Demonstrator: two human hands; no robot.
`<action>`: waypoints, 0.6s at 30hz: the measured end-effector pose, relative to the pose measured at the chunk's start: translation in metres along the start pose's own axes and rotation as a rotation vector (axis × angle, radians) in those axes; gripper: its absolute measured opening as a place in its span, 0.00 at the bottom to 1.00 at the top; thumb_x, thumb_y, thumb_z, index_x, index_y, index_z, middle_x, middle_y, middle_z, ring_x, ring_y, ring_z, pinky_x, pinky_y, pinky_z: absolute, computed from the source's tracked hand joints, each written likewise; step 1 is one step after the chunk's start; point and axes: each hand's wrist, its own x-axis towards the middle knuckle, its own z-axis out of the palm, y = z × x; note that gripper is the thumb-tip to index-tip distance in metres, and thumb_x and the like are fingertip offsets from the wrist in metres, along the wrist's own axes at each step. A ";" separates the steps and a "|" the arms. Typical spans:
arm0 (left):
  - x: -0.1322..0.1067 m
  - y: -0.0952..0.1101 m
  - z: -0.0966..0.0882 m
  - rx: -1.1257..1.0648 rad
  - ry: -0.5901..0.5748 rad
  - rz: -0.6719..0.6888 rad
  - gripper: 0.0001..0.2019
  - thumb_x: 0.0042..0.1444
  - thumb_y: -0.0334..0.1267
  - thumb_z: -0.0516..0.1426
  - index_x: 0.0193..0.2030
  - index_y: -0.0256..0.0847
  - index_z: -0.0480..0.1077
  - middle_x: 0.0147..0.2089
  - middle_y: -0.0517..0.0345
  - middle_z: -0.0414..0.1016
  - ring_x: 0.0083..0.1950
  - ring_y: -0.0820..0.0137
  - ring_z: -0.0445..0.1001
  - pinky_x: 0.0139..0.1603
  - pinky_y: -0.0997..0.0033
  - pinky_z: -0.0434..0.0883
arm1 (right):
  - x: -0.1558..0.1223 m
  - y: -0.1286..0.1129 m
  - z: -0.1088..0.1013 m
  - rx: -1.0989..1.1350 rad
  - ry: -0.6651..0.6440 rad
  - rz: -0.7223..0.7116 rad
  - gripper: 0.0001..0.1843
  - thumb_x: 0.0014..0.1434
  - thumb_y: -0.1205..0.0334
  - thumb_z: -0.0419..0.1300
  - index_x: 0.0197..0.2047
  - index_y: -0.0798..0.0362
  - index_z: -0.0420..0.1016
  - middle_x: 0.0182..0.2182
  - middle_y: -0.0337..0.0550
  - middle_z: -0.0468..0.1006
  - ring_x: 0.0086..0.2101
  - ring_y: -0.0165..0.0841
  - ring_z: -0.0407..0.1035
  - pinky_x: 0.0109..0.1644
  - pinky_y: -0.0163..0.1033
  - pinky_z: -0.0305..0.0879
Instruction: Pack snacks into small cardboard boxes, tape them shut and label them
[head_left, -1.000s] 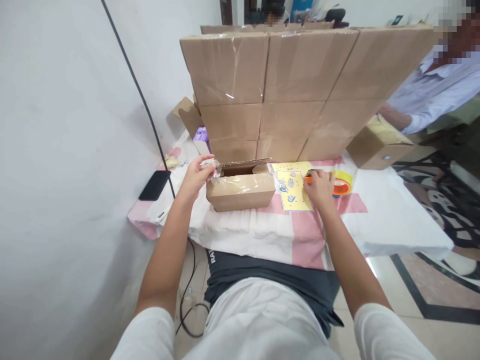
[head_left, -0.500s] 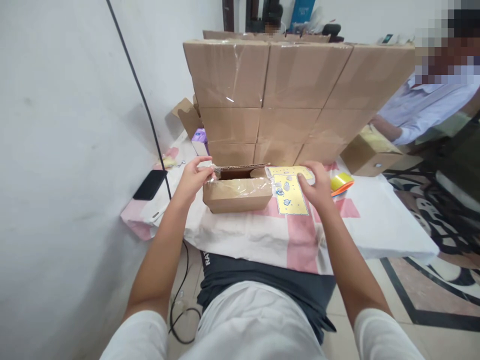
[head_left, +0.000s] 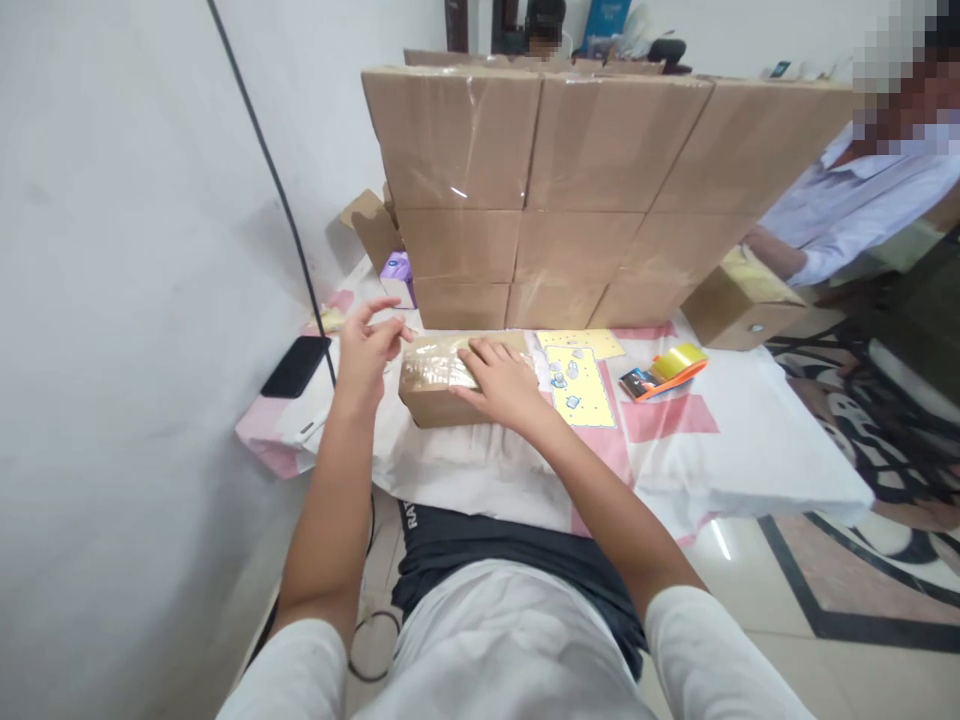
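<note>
Brown rectangular cardboard box (head_left: 439, 390) lies under your right grip (head_left: 501, 380), spread and grasping nothing; press its shiny clear tape (head_left: 431, 360) evenly. Whether your left grip (head_left: 366, 350), just beside, pinches anything, I cannot tell.

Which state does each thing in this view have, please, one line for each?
Cardboard box: top flap down, clear tape on top
Right hand: spread flat on the cardboard box
Left hand: raised beside it, fingers loosely curled
Tape dispenser: resting on the cloth, not held
Yellow printed sheet: lying flat
Phone: lying flat, dark
Stacked boxes: three high
Black cable: hanging by the wall
Lone box at right: closed or not, unclear
</note>
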 end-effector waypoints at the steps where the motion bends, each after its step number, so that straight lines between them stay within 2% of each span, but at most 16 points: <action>1: -0.002 0.002 -0.002 0.003 0.017 0.022 0.20 0.49 0.41 0.63 0.50 0.41 0.72 0.24 0.64 0.73 0.19 0.79 0.56 0.21 0.75 0.50 | -0.001 0.001 0.001 0.000 -0.008 0.002 0.32 0.71 0.38 0.51 0.66 0.52 0.71 0.64 0.56 0.72 0.63 0.52 0.65 0.66 0.58 0.60; 3: -0.006 0.005 -0.004 0.022 0.003 0.020 0.22 0.50 0.40 0.63 0.52 0.41 0.71 0.25 0.63 0.74 0.18 0.79 0.55 0.21 0.74 0.51 | -0.002 0.001 0.002 -0.001 -0.020 0.008 0.34 0.71 0.38 0.51 0.66 0.55 0.70 0.66 0.57 0.70 0.64 0.52 0.63 0.68 0.57 0.58; 5: -0.012 0.006 -0.003 0.052 -0.056 -0.038 0.24 0.50 0.40 0.64 0.55 0.41 0.70 0.26 0.62 0.75 0.18 0.79 0.56 0.21 0.74 0.52 | -0.003 -0.001 0.002 0.003 -0.017 0.019 0.34 0.70 0.38 0.52 0.67 0.55 0.70 0.66 0.57 0.69 0.64 0.52 0.63 0.68 0.57 0.57; 9: -0.023 0.001 0.001 0.155 -0.159 -0.146 0.30 0.50 0.40 0.65 0.61 0.40 0.66 0.28 0.62 0.76 0.24 0.73 0.69 0.24 0.75 0.60 | -0.006 -0.006 0.000 0.016 -0.004 0.042 0.31 0.69 0.40 0.56 0.66 0.52 0.70 0.67 0.55 0.69 0.65 0.52 0.62 0.68 0.56 0.58; 13: -0.031 -0.008 0.000 0.214 -0.198 -0.066 0.32 0.52 0.39 0.65 0.64 0.40 0.66 0.30 0.62 0.76 0.33 0.70 0.76 0.32 0.73 0.69 | -0.005 -0.007 -0.006 0.091 -0.011 0.075 0.29 0.69 0.43 0.59 0.65 0.52 0.71 0.66 0.53 0.70 0.64 0.50 0.62 0.68 0.53 0.56; 18: -0.045 -0.024 -0.006 0.039 -0.287 0.098 0.32 0.55 0.42 0.67 0.65 0.43 0.65 0.30 0.65 0.74 0.30 0.73 0.76 0.34 0.72 0.73 | 0.012 -0.006 -0.021 0.241 -0.035 0.134 0.21 0.72 0.49 0.56 0.59 0.53 0.75 0.58 0.52 0.77 0.59 0.45 0.66 0.65 0.50 0.56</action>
